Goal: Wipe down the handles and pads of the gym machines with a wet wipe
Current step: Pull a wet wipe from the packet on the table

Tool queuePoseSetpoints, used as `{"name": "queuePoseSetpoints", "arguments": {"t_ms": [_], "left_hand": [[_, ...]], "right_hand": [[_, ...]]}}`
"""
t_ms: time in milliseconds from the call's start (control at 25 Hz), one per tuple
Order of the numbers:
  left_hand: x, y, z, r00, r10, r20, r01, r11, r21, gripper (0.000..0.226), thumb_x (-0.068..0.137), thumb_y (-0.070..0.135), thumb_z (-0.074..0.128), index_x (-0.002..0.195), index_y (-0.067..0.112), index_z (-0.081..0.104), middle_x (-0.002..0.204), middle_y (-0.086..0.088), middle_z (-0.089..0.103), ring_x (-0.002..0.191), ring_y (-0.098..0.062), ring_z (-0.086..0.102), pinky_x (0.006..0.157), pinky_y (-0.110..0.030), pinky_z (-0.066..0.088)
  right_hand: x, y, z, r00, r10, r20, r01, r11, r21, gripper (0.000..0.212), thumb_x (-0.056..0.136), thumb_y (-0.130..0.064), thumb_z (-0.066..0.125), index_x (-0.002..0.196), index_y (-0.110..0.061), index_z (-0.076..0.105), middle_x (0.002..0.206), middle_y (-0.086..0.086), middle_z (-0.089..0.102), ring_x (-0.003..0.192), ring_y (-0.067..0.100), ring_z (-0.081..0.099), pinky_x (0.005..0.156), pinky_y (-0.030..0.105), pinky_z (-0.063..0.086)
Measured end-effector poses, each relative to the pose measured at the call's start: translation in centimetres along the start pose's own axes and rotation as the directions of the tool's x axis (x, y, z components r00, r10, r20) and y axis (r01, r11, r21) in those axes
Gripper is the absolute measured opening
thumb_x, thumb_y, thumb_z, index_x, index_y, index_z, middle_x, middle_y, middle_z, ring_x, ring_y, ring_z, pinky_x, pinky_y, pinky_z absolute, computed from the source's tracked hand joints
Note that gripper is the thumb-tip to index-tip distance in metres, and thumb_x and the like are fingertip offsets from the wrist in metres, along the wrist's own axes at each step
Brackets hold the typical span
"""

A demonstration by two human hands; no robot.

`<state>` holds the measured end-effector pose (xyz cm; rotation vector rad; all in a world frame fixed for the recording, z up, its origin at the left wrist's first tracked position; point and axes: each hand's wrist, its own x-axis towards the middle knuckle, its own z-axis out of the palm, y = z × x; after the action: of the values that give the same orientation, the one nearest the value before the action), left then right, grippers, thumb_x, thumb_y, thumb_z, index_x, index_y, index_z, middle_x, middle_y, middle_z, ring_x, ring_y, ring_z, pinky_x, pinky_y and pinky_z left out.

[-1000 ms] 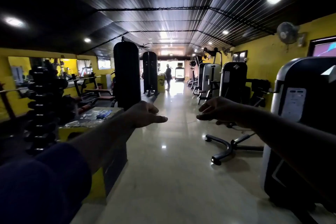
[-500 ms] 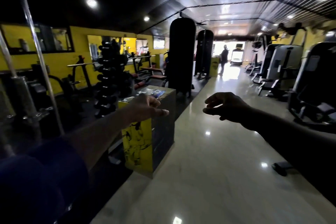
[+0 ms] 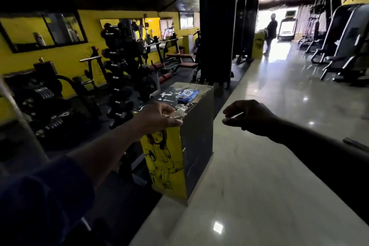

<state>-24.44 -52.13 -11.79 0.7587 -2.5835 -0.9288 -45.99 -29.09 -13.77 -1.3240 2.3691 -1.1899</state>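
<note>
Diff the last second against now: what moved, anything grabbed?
The head turned left and neared the box, so it and the wipe pack on top now sit central. The left hand is now at the box's near top corner; the right hand hangs beside it. Nothing grabbed: both stay empty, loosely curled; pack unmoved.

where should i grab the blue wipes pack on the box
Pinch the wipes pack across its narrow width, at mid-length, coming down from above. It lies flat on the box top with nothing on it, so fingers likely cannot get beneath. The left hand looks nearer.
</note>
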Motion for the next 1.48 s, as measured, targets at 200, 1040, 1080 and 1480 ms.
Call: {"name": "queuePoseSetpoints", "arguments": {"t_ms": [200,1040,1080,1480], "left_hand": [[16.4,-1.4,3.7,0.993,-0.052,-0.110,0.047,0.998,-0.044,0.059,0.073,0.042,0.092,0.124,0.021,0.070,0.115,0.002,0.072,0.105,-0.014,0.068,0.088,-0.033,0.058],[63.6,-20.2,16.8,0.920,-0.382,-0.092,0.387,0.922,0.035,0.088,0.082,0.052,0.083,0.154,0.021,0.044,0.149,-0.007,0.056,0.123,-0.023,0.061,0.091,-0.023,0.044],[64.8,-20.8,17.7,0.919,-0.382,-0.098,0.388,0.921,0.040,0.089,0.081,0.051,0.083,0.154,0.018,0.044,0.153,-0.007,0.053,0.130,-0.022,0.057,0.097,-0.023,0.040],[69.6,-23.0,23.8,0.776,-0.560,-0.291,0.568,0.821,-0.066,0.097,0.076,0.047,0.089,0.155,0.013,0.043,0.159,-0.007,0.045,0.146,-0.019,0.042,0.123,-0.032,0.032]], "right_hand": [[16.1,10.0,-0.5,0.998,0.000,0.058,-0.002,0.999,0.044,0.028,0.076,-0.039,0.090,0.098,-0.029,0.076,0.094,-0.010,0.078,0.089,0.009,0.075,0.064,0.021,0.050],[71.0,30.3,14.4,0.817,-0.416,0.399,0.488,0.868,-0.094,0.038,0.081,-0.014,0.086,0.117,-0.013,0.075,0.113,0.002,0.075,0.101,0.013,0.069,0.088,0.006,0.044],[72.9,31.1,15.7,0.783,-0.449,0.430,0.535,0.839,-0.098,0.039,0.080,-0.014,0.087,0.117,-0.012,0.075,0.115,0.005,0.075,0.102,0.017,0.070,0.089,0.011,0.044],[86.6,34.2,23.2,0.160,-0.645,0.748,0.814,0.514,0.269,0.065,0.075,-0.061,0.080,0.129,-0.025,0.068,0.122,-0.004,0.068,0.105,0.016,0.067,0.084,0.032,0.057]]}}
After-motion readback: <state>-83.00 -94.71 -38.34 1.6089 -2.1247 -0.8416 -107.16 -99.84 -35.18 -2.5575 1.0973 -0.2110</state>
